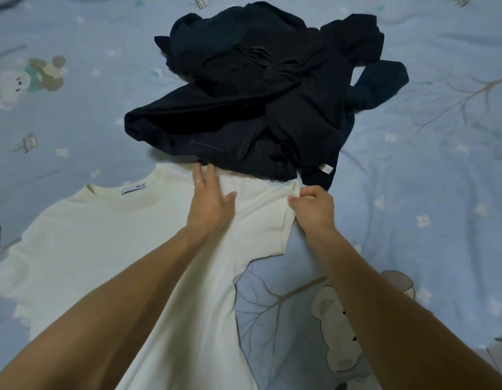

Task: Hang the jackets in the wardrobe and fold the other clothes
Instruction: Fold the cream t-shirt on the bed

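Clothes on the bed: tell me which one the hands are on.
The cream shirt. The left hand rests flat on it, the right hand pinches its sleeve; the dark pile lies untouched behind.

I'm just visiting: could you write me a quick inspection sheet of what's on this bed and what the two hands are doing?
Surface: blue bedsheet printed with bears and bare branches.
Job's things: cream T-shirt spread flat, neck label showing; its far sleeve edge lies against the dark clothes pile, a crumpled heap beyond it.
Clutter: nothing seen.
Grip: left hand presses flat on the T-shirt, fingers straight; right hand pinches the sleeve edge.
Cables: nothing seen.
Surroundings: only the bed is in view; no wardrobe is visible.
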`<state>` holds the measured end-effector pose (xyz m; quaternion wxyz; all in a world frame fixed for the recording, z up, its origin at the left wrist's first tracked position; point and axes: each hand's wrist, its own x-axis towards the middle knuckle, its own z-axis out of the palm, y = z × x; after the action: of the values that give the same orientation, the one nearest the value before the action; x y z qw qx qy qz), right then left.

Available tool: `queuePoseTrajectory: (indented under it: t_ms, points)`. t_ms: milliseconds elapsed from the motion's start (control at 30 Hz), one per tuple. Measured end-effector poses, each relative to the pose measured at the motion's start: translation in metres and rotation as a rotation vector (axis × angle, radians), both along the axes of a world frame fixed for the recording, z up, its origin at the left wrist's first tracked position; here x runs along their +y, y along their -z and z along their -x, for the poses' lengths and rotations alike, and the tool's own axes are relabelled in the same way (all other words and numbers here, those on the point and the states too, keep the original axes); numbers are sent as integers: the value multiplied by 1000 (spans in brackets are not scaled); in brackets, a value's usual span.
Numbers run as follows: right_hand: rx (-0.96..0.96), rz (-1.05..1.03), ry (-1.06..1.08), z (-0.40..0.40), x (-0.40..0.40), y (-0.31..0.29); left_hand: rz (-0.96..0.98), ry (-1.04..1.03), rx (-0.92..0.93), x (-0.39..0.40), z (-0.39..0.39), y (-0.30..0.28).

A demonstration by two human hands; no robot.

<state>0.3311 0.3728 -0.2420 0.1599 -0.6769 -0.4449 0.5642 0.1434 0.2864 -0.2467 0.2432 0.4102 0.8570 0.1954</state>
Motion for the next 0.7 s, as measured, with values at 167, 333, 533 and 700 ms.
queuePoseTrajectory:
  t_ms: [167, 333, 533, 700]
  points:
    - [52, 134, -26, 3, 2, -6, 212, 324, 229, -25, -28, 17]
    - [-148, -4, -220, 12, 12, -8, 153, 320, 113, -34, -24, 16]
    - [145, -1, -329, 35, -40, -61, -193, -522, -634, -68, -7, -36]
    - [356, 165, -407, 49, -90, -82, -148, -892, -1288, -125, 16, -55]
